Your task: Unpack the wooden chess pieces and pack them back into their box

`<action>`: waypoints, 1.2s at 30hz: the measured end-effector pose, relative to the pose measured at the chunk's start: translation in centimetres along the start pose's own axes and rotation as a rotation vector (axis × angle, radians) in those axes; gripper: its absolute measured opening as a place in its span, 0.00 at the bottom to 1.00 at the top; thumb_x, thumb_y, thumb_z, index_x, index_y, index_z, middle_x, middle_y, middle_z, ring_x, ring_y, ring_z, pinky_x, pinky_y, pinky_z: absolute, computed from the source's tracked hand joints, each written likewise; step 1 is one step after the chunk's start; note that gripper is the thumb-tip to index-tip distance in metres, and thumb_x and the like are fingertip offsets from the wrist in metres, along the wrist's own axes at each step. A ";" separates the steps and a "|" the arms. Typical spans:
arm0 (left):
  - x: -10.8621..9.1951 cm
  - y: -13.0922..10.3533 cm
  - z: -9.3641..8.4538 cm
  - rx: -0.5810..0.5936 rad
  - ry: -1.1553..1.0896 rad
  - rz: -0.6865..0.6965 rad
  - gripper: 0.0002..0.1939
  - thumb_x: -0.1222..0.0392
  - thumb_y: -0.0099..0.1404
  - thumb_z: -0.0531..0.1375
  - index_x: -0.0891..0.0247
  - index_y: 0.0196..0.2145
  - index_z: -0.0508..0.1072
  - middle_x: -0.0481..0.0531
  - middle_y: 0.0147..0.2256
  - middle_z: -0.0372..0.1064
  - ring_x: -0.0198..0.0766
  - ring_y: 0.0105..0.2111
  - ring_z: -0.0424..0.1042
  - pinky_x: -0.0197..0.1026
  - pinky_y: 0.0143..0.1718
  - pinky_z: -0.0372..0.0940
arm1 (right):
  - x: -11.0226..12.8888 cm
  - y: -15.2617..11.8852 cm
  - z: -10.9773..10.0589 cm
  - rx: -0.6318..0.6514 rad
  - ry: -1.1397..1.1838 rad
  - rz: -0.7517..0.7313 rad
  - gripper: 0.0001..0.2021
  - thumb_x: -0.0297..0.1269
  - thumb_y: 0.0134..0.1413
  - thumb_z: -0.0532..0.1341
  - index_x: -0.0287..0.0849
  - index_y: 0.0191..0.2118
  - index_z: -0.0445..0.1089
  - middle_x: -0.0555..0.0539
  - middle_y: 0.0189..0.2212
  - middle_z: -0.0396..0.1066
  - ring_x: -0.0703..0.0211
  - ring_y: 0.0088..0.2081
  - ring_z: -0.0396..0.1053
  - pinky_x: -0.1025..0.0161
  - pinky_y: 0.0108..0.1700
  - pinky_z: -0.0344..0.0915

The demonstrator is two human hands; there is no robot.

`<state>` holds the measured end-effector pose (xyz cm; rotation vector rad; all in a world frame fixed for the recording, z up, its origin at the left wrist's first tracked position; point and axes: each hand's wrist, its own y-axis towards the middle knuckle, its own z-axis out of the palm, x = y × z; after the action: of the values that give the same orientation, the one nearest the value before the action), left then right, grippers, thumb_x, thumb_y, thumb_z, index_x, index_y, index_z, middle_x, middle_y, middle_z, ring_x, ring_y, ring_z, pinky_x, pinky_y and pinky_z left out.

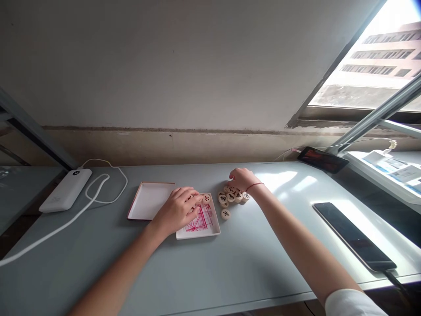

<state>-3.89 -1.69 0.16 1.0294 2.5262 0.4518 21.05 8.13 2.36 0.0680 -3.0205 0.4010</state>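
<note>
My left hand [179,208] reaches over a shallow white box [215,230], thumb apart from the bent fingers. Round wooden xiangqi pieces lie under and beside the fingertips, one of them a piece [206,198] near the box's far edge. Red scribbled lines mark the box floor. Right of the box is a pile of xiangqi pieces [230,197] with dark characters. Over the back of that pile, my right hand [243,179] is curled downward; its fingertips are partly hidden, so what they pinch cannot be made out. A single xiangqi piece [225,214] lies in front of the pile.
A second shallow box part [149,202] with a red edge lies at left. Farther left sits a white power bank [66,191] with a white cable [66,228]. On the right are a phone [353,235], another dark phone [322,160] and a white tray [384,175].
</note>
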 end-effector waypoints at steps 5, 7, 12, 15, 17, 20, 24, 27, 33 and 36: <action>0.1 -0.3 -0.1 -0.041 0.009 -0.024 0.12 0.65 0.66 0.54 0.61 0.46 0.72 0.54 0.44 0.71 0.45 0.51 0.66 0.51 0.53 0.62 | 0.1 -0.1 -0.5 -0.030 0.057 -0.003 0.14 0.32 0.48 0.63 0.37 0.43 0.75 0.39 0.39 0.76 0.51 0.36 0.74 0.63 0.33 0.66; 0.0 -0.3 -0.1 -0.081 0.002 -0.031 0.12 0.65 0.66 0.54 0.62 0.45 0.72 0.55 0.43 0.72 0.45 0.49 0.67 0.50 0.52 0.64 | 0.4 -1.2 -1.1 -0.069 0.093 -0.002 0.16 0.34 0.52 0.61 0.38 0.48 0.72 0.41 0.40 0.76 0.55 0.33 0.74 0.64 0.34 0.67; -1.8 0.0 -0.2 -0.169 -0.115 -0.108 0.15 0.58 0.67 0.56 0.60 0.51 0.69 0.54 0.43 0.71 0.41 0.43 0.71 0.44 0.45 0.70 | 2.0 -6.5 -1.3 -0.032 0.751 -0.170 0.19 0.42 0.54 0.61 0.42 0.50 0.68 0.43 0.42 0.75 0.62 0.25 0.73 0.65 0.24 0.70; -3.1 0.1 -0.1 -0.172 -0.161 -0.126 0.19 0.54 0.68 0.56 0.58 0.56 0.64 0.54 0.46 0.69 0.42 0.47 0.71 0.44 0.47 0.70 | 3.6 -9.1 0.4 0.113 1.038 -0.333 0.19 0.45 0.52 0.62 0.42 0.49 0.68 0.43 0.41 0.75 0.60 0.30 0.74 0.66 0.24 0.72; -3.7 0.1 0.1 -0.162 -0.184 -0.110 0.19 0.57 0.70 0.54 0.57 0.57 0.62 0.54 0.48 0.69 0.42 0.49 0.71 0.44 0.49 0.69 | 4.3 -10.0 1.6 0.126 1.133 -0.393 0.18 0.44 0.52 0.63 0.42 0.47 0.68 0.43 0.41 0.74 0.59 0.33 0.74 0.65 0.28 0.73; -3.8 0.1 0.2 -0.153 -0.209 -0.103 0.17 0.62 0.70 0.53 0.57 0.55 0.63 0.54 0.48 0.68 0.41 0.50 0.70 0.43 0.50 0.69 | 4.6 -10.1 2.7 0.099 1.211 -0.426 0.16 0.44 0.52 0.63 0.41 0.44 0.69 0.43 0.41 0.74 0.58 0.37 0.74 0.64 0.34 0.75; -3.2 -0.1 0.4 -0.162 -0.217 -0.178 0.11 0.69 0.66 0.55 0.60 0.45 0.68 0.52 0.43 0.67 0.37 0.43 0.72 0.39 0.43 0.70 | 3.7 -9.2 2.7 0.051 1.339 -0.279 0.19 0.49 0.49 0.64 0.40 0.42 0.69 0.41 0.41 0.72 0.57 0.34 0.75 0.63 0.29 0.75; -2.7 -0.1 0.6 -0.130 -0.195 -0.203 0.07 0.72 0.62 0.56 0.61 0.34 0.68 0.50 0.40 0.67 0.36 0.40 0.71 0.39 0.41 0.67 | 2.9 -8.6 2.5 -0.028 1.369 -0.184 0.18 0.50 0.49 0.65 0.40 0.39 0.69 0.44 0.36 0.72 0.58 0.32 0.74 0.61 0.31 0.76; -2.0 -0.1 1.3 -0.004 -0.003 -0.140 0.06 0.68 0.62 0.59 0.61 0.27 0.69 0.49 0.39 0.72 0.42 0.44 0.69 0.48 0.46 0.60 | 2.9 -8.8 3.2 -0.142 1.154 -0.375 0.10 0.41 0.54 0.60 0.43 0.40 0.71 0.44 0.42 0.68 0.61 0.35 0.71 0.61 0.36 0.75; -1.5 -0.1 1.1 0.026 0.067 -0.160 0.01 0.63 0.62 0.60 0.60 0.32 0.71 0.53 0.42 0.71 0.45 0.45 0.68 0.49 0.45 0.61 | 3.4 -9.3 3.6 -0.193 0.962 -0.487 0.10 0.36 0.56 0.57 0.44 0.42 0.72 0.44 0.42 0.68 0.64 0.33 0.70 0.64 0.34 0.73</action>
<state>-2.49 -2.70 -0.49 0.8256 2.6550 0.4155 17.91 -1.86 1.60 0.4396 -1.9871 0.0496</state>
